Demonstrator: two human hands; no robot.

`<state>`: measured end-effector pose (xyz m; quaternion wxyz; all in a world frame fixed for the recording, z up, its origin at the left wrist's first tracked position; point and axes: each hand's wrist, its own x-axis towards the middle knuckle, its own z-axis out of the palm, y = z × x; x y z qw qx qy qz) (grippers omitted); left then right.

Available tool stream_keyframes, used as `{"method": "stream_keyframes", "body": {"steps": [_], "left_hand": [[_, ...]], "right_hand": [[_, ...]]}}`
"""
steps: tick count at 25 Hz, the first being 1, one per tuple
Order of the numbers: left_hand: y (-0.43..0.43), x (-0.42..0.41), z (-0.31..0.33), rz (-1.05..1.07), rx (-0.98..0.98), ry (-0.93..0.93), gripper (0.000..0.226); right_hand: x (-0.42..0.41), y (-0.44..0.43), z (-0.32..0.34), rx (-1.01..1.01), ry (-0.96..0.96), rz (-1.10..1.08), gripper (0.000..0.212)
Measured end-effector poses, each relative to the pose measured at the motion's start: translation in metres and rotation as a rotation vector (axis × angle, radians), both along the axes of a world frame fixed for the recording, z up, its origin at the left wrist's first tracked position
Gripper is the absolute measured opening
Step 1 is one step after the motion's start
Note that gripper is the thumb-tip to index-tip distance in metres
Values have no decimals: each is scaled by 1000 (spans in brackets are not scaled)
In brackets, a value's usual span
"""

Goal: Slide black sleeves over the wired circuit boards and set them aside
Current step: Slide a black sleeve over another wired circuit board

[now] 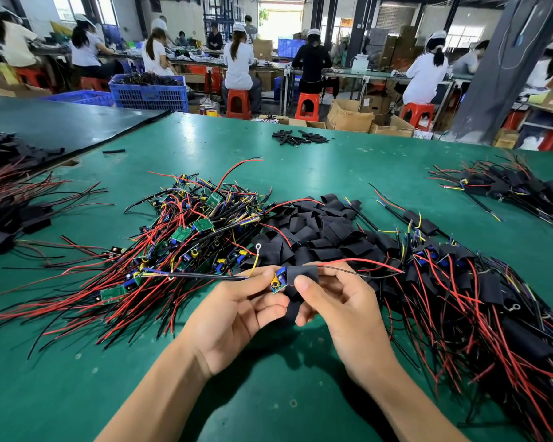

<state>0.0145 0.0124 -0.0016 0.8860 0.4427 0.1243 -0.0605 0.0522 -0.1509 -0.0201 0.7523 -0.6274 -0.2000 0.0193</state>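
Both hands meet at lower centre of the frame: your left hand (237, 317) pinches the circuit board (279, 281) by its exposed end, and your right hand (342, 311) grips the black sleeve (303, 272) partly covering it.

Bare boards (186, 237) left, loose sleeves (313, 231) behind the hands (296, 309) — sleeved ones (479, 282) right.
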Motion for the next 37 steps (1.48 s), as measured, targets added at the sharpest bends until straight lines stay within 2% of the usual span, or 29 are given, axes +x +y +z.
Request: {"method": "stream_keyframes", "body": {"steps": [6, 13, 18, 23, 26, 31, 37], "left_hand": [[-1, 0, 1, 41, 37, -18, 17], [-6, -1, 0, 30, 54, -74, 13], [-5, 1, -3, 79, 104, -124, 32], [-7, 2, -5, 123, 128, -144, 19], [-6, 3, -5, 138, 140, -125, 20], [-4, 2, -5, 61, 108, -47, 26], [-1, 2, -3, -15, 97, 1, 29]], "right_hand": [[-2, 5, -2, 46, 65, 39, 5], [-3, 9, -1, -110, 53, 15, 25], [-4, 12, -2, -169, 62, 41, 36], [-3, 11, -9, -229, 54, -9, 26], [-3, 6, -6, -187, 36, -1, 40], [-1, -1, 2, -119, -41, -9, 23], [-1, -1, 2, -121, -32, -4, 16]]}}
